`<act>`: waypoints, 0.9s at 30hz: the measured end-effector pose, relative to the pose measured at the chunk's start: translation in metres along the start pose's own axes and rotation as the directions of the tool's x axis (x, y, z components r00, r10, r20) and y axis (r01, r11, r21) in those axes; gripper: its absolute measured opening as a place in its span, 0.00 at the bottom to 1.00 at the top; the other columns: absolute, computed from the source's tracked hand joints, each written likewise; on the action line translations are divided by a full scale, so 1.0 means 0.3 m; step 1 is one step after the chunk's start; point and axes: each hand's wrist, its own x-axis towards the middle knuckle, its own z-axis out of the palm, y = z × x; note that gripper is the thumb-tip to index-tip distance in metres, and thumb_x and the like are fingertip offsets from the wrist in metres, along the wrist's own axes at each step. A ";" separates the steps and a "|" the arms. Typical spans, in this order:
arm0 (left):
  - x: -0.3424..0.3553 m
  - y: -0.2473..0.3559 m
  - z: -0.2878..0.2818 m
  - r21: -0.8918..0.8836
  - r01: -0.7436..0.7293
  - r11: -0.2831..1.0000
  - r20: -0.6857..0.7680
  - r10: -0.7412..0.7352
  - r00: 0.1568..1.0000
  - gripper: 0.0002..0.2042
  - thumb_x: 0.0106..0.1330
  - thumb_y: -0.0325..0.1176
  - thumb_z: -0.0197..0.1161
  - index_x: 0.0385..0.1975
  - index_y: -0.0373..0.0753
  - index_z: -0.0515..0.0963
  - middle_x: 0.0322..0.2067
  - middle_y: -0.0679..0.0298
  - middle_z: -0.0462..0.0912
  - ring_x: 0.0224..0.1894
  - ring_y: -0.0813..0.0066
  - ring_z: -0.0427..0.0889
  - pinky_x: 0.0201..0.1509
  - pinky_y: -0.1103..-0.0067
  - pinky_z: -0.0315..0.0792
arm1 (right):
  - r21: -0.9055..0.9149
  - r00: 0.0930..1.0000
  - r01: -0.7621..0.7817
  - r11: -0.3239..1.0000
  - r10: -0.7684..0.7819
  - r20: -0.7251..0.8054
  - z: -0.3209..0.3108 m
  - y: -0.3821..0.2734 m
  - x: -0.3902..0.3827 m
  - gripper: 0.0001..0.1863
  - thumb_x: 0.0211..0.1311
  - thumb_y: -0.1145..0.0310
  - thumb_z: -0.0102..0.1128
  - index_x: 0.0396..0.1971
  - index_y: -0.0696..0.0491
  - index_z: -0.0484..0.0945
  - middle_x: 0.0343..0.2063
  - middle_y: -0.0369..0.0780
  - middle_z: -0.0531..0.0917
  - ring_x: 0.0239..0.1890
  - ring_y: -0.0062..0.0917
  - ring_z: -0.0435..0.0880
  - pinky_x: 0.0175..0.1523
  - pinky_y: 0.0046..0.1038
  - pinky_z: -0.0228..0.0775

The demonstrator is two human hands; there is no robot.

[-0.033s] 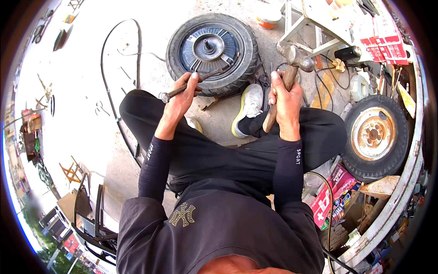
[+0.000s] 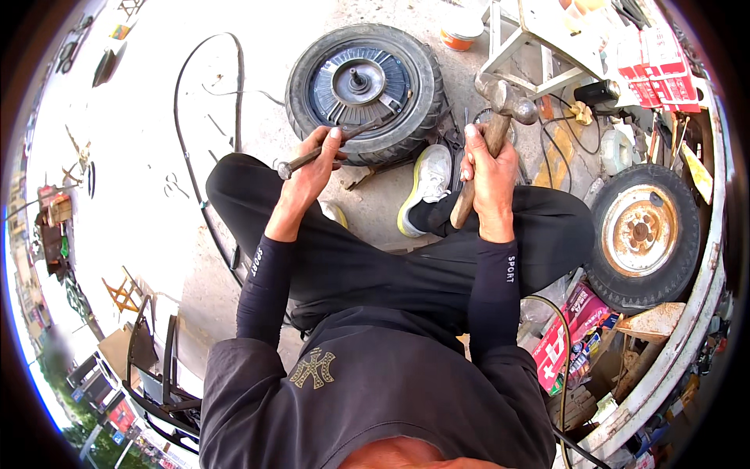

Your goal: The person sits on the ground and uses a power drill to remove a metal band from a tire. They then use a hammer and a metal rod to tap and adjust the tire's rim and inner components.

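Note:
My left hand is closed around a steel chisel, its struck end pointing back toward my left knee. The chisel's far end reaches over the near rim of a wheel with a black tire and a finned hub with a central axle; I cannot tell whether it touches. In my right hand is a ball-peen hammer, gripped by its worn wooden handle. The hammer's head is up and away from me, right of the wheel and apart from the chisel.
A second tire on a rusty rim lies at right. Beyond it are red-and-white boxes, a white metal stand and an orange-and-white tub. A black cable loops across the floor at left. My shoe is beside the wheel.

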 end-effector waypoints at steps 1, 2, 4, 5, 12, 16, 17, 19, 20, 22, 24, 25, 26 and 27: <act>-0.002 -0.014 0.001 -0.004 -0.016 1.000 0.013 0.016 1.000 0.19 0.75 0.46 0.54 0.41 0.32 0.79 0.33 0.58 0.82 0.33 0.74 0.81 0.38 0.77 0.75 | -0.007 1.000 -0.016 1.000 0.016 -0.009 -0.001 0.003 0.005 0.12 0.65 0.63 0.66 0.34 0.55 0.75 0.19 0.31 0.71 0.13 0.13 0.68 0.18 0.18 0.61; 0.008 -0.061 0.008 0.121 -0.146 0.982 -0.022 0.150 0.988 0.18 0.74 0.44 0.56 0.41 0.32 0.79 0.34 0.58 0.80 0.32 0.73 0.81 0.37 0.77 0.75 | -0.015 0.999 -0.031 0.999 0.031 -0.019 -0.001 0.005 0.010 0.13 0.65 0.63 0.66 0.35 0.55 0.75 0.18 0.31 0.71 0.13 0.13 0.68 0.18 0.18 0.61; -0.011 -0.054 0.050 0.193 -0.274 0.942 -0.046 0.288 0.957 0.13 0.72 0.38 0.60 0.41 0.32 0.79 0.37 0.57 0.77 0.30 0.71 0.80 0.35 0.77 0.74 | -0.038 0.996 -0.074 0.997 0.072 -0.043 -0.006 0.011 0.013 0.13 0.64 0.63 0.67 0.35 0.55 0.75 0.18 0.31 0.71 0.13 0.13 0.68 0.18 0.18 0.61; -0.033 -0.007 0.080 0.082 -0.220 0.972 0.000 0.221 0.975 0.10 0.71 0.35 0.61 0.39 0.33 0.80 0.33 0.57 0.78 0.29 0.70 0.80 0.34 0.75 0.73 | -0.050 0.994 -0.096 0.994 0.093 -0.060 -0.009 0.016 0.013 0.13 0.64 0.62 0.67 0.35 0.55 0.75 0.18 0.31 0.71 0.13 0.13 0.68 0.18 0.18 0.61; -0.027 0.115 0.226 0.533 -0.591 0.606 0.255 0.551 0.795 0.17 0.65 0.43 0.65 0.21 0.37 0.74 0.21 0.61 0.75 0.23 0.58 0.79 0.26 0.66 0.70 | 0.033 0.987 -0.136 0.990 0.139 -0.077 -0.023 0.031 0.015 0.12 0.64 0.63 0.67 0.34 0.56 0.75 0.18 0.30 0.71 0.13 0.13 0.68 0.18 0.19 0.59; 0.100 0.200 0.350 0.586 -0.760 0.281 0.417 0.700 0.580 0.18 0.65 0.48 0.62 0.19 0.42 0.73 0.21 0.63 0.76 0.25 0.64 0.81 0.27 0.69 0.71 | 0.047 0.991 -0.043 0.998 0.048 -0.125 -0.055 0.029 0.014 0.11 0.66 0.66 0.64 0.32 0.57 0.74 0.16 0.31 0.71 0.13 0.13 0.67 0.17 0.20 0.59; 0.159 0.212 0.377 0.588 -0.784 0.197 0.464 0.712 0.527 0.18 0.65 0.48 0.61 0.20 0.42 0.73 0.21 0.64 0.76 0.26 0.64 0.81 0.28 0.70 0.71 | 0.059 0.988 -0.038 0.998 0.046 -0.144 -0.063 0.022 0.017 0.11 0.66 0.66 0.64 0.32 0.57 0.74 0.16 0.31 0.70 0.13 0.13 0.67 0.17 0.20 0.59; 0.279 0.198 0.428 0.595 -0.800 0.076 0.544 0.695 0.471 0.14 0.65 0.44 0.60 0.23 0.42 0.74 0.22 0.64 0.76 0.28 0.64 0.80 0.31 0.68 0.71 | 0.083 0.983 -0.034 0.996 0.048 -0.180 -0.079 0.016 0.021 0.10 0.66 0.67 0.64 0.32 0.57 0.73 0.16 0.31 0.70 0.12 0.13 0.67 0.17 0.20 0.59; 0.327 0.192 0.446 0.619 -0.785 0.023 0.584 0.656 0.479 0.14 0.66 0.45 0.59 0.24 0.42 0.76 0.25 0.64 0.78 0.32 0.64 0.81 0.32 0.69 0.72 | 0.107 0.980 -0.043 0.993 0.063 -0.189 -0.090 0.020 0.024 0.10 0.67 0.68 0.63 0.33 0.57 0.73 0.17 0.31 0.70 0.12 0.14 0.67 0.17 0.20 0.59; 0.402 0.156 0.483 0.612 -0.790 -0.026 0.624 0.629 0.463 0.14 0.65 0.45 0.59 0.24 0.42 0.77 0.26 0.64 0.79 0.33 0.64 0.82 0.33 0.70 0.73 | 0.123 0.971 -0.070 0.990 0.096 -0.220 -0.106 0.032 0.023 0.10 0.67 0.68 0.63 0.34 0.57 0.73 0.18 0.32 0.71 0.12 0.14 0.67 0.16 0.20 0.60; 0.443 0.126 0.527 0.617 -0.786 -0.038 0.656 0.576 0.487 0.15 0.63 0.47 0.60 0.24 0.42 0.79 0.26 0.65 0.82 0.34 0.66 0.82 0.34 0.71 0.74 | 0.117 0.961 -0.105 0.987 0.132 -0.245 -0.121 0.044 0.026 0.10 0.66 0.67 0.63 0.36 0.57 0.73 0.18 0.33 0.71 0.12 0.15 0.68 0.16 0.20 0.60; 0.452 0.115 0.552 0.628 -0.777 -0.050 0.663 0.557 0.500 0.15 0.63 0.47 0.61 0.23 0.42 0.80 0.25 0.65 0.82 0.34 0.66 0.82 0.33 0.71 0.74 | 0.117 0.962 -0.100 0.988 0.127 -0.243 -0.126 0.048 0.028 0.10 0.66 0.67 0.63 0.36 0.57 0.73 0.19 0.33 0.71 0.12 0.15 0.68 0.16 0.20 0.60; 0.460 0.104 0.573 0.639 -0.767 -0.064 0.670 0.537 0.513 0.15 0.63 0.47 0.61 0.22 0.43 0.80 0.24 0.65 0.82 0.34 0.67 0.82 0.33 0.71 0.74 | 0.118 0.963 -0.096 0.988 0.122 -0.239 -0.127 0.052 0.032 0.10 0.66 0.67 0.63 0.36 0.57 0.73 0.19 0.33 0.71 0.12 0.15 0.68 0.16 0.20 0.60; 0.453 0.111 0.593 0.642 -0.763 -0.075 0.679 0.516 0.522 0.15 0.62 0.47 0.61 0.22 0.43 0.80 0.23 0.65 0.83 0.34 0.67 0.82 0.33 0.71 0.74 | 0.117 0.962 -0.092 0.989 0.119 -0.244 -0.133 0.056 0.032 0.10 0.66 0.67 0.63 0.36 0.57 0.73 0.19 0.33 0.71 0.12 0.15 0.68 0.16 0.20 0.60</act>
